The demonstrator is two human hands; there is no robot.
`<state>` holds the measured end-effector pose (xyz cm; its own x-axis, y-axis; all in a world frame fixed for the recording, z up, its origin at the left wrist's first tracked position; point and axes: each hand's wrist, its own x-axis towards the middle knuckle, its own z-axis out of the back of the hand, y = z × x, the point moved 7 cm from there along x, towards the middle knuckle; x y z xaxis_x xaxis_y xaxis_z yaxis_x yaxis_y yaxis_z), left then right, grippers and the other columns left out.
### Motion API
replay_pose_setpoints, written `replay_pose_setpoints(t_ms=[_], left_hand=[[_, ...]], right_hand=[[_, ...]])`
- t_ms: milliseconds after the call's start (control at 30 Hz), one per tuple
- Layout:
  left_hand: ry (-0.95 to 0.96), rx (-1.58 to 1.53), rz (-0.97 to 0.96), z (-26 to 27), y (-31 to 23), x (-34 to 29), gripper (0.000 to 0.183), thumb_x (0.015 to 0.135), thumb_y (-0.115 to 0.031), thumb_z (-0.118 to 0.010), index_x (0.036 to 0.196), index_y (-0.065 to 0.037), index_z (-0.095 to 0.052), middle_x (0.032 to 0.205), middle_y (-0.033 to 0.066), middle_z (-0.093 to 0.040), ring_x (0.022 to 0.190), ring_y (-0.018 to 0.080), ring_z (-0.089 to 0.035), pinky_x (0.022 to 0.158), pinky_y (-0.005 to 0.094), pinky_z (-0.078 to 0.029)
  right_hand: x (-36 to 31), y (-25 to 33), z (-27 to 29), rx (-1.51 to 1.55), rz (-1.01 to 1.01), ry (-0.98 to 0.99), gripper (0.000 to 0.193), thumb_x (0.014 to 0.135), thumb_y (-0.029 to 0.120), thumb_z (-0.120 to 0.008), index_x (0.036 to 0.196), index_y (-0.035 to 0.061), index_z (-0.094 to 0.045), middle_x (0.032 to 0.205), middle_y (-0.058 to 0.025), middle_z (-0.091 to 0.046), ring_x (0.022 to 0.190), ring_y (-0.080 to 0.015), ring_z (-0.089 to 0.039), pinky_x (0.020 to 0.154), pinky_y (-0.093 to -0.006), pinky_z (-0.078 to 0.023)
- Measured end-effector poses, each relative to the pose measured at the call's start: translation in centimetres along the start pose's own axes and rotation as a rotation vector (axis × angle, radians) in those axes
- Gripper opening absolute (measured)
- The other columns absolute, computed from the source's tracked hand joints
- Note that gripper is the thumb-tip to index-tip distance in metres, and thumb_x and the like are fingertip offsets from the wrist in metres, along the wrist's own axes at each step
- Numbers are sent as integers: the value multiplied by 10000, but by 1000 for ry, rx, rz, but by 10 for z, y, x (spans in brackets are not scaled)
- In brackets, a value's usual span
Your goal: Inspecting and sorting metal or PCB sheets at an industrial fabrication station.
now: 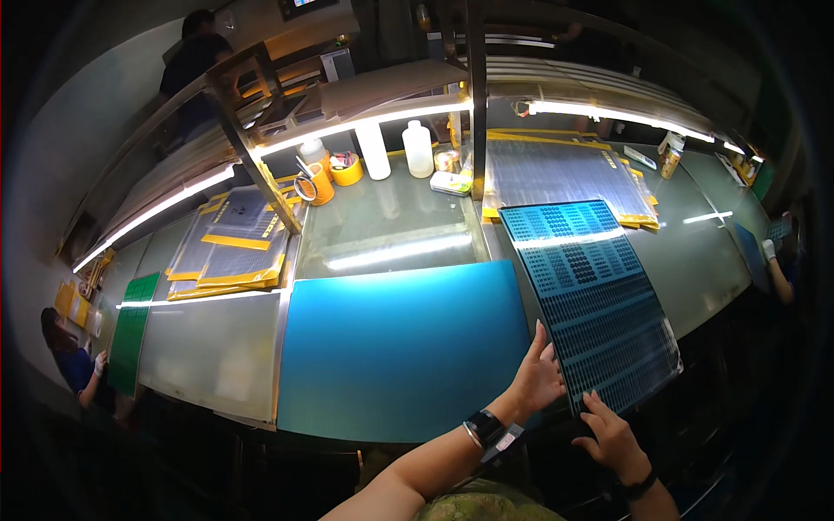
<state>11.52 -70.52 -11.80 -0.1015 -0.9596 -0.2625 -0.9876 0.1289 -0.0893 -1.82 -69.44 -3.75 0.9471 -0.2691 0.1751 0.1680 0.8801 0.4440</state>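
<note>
- Dark patterned sheet was tilted at the bench's front edge, R. of the blue panel, face toward the wearer, prob. for a clear view.
- L. hand was at its left edge, thumb up; other fingers partly hidden, can't tell if pinching. Edge hold prob. spared the print.
- R. hand met the bottom edge, fingers loosely spread, thumb apart, prob. steadying.
- Blue panel lay flat on the bench, well supported.
- Yellow-edged films lay behind, w/ bottles nearby, likely for easy reach.

Blk/blue patterned sheet, tilted (glossy), R of blue panel
</note>
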Motion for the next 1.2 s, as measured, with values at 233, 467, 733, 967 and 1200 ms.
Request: replay_pose_setpoints(t_ms=[233,467,733,967,1200], left_hand=[[-39,-60,43,1,-8,6,732,796,-675,-391,1299,-145,-345,1219,38,-473,1093,226,-456,922,415,-344],[-36,-42,64,-13,-24,-1,736,807,-659,-395,1310,-127,-327,1232,43,-451,1123,225,-432,935,407,-338],[-88,23,114,-14,-24,4,722,809,-662,-391,1289,-125,-350,1233,29,-444,1104,201,-435,915,388,-351],[-265,251,90,11,-35,17,648,812,-597,-479,1231,-105,-423,1122,43,-513,1023,164,-467,841,288,-372],[-527,523,-299,52,-31,50,358,879,-288,-544,1109,-20,-484,1002,47,-573,847,126,-513,760,262,-412]], right_hand=[[10,5,-5,-113,143,4,284,698,119,-673,890,-56,-557,1030,-254,-571,988,-397,-565,796,-388,-507],[32,21,12,-112,181,7,185,746,104,-611,817,-53,-542,926,-219,-600,901,-377,-601,744,-380,-524],[27,8,9,-121,117,-182,158,806,82,-516,680,11,-451,751,-134,-598,672,-304,-618,599,-343,-520],[7,-99,96,330,-813,-620,238,946,172,-368,777,39,-472,680,-27,-490,407,-39,-345,355,-197,-278],[40,-102,102,465,-825,-464,77,860,72,-512,908,10,-514,683,-63,-561,541,-124,-575,478,-218,-444]])
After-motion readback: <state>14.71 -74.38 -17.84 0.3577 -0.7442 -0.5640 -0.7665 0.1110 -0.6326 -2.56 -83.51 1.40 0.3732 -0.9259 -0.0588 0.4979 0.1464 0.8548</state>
